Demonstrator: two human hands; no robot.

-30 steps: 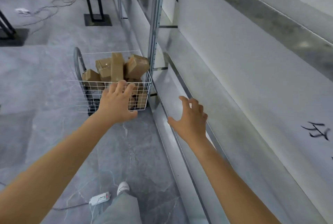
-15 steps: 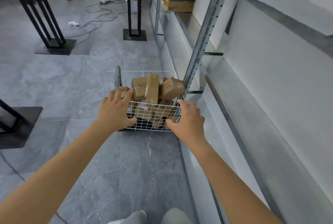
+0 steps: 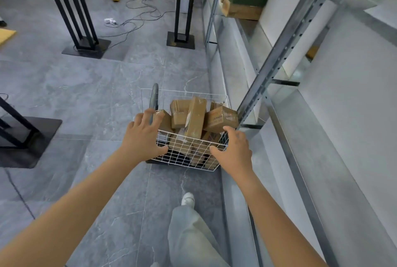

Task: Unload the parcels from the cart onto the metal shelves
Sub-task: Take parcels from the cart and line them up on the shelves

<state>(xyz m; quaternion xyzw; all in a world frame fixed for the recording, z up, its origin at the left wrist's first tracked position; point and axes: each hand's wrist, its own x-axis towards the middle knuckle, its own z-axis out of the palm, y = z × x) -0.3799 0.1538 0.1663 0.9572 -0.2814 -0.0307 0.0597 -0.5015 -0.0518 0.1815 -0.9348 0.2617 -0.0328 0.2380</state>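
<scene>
L hand (image 3: 142, 138): fingers spread, over wire cart (image 3: 187, 153) near-left corner.
R hand (image 3: 233, 151): fingers spread, near-right corner.
Cardboard parcels (image 3: 195, 116): piled in cart.

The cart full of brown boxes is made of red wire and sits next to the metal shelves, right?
Not quite. The head view shows the cart is white wire, not red. It is full of brown boxes and sits next to the metal shelves.

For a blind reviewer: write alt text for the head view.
The person's left hand and right hand stretch open-fingered toward a white wire cart heaped with brown cardboard parcels on a grey floor. Metal shelves run along the right.
</scene>
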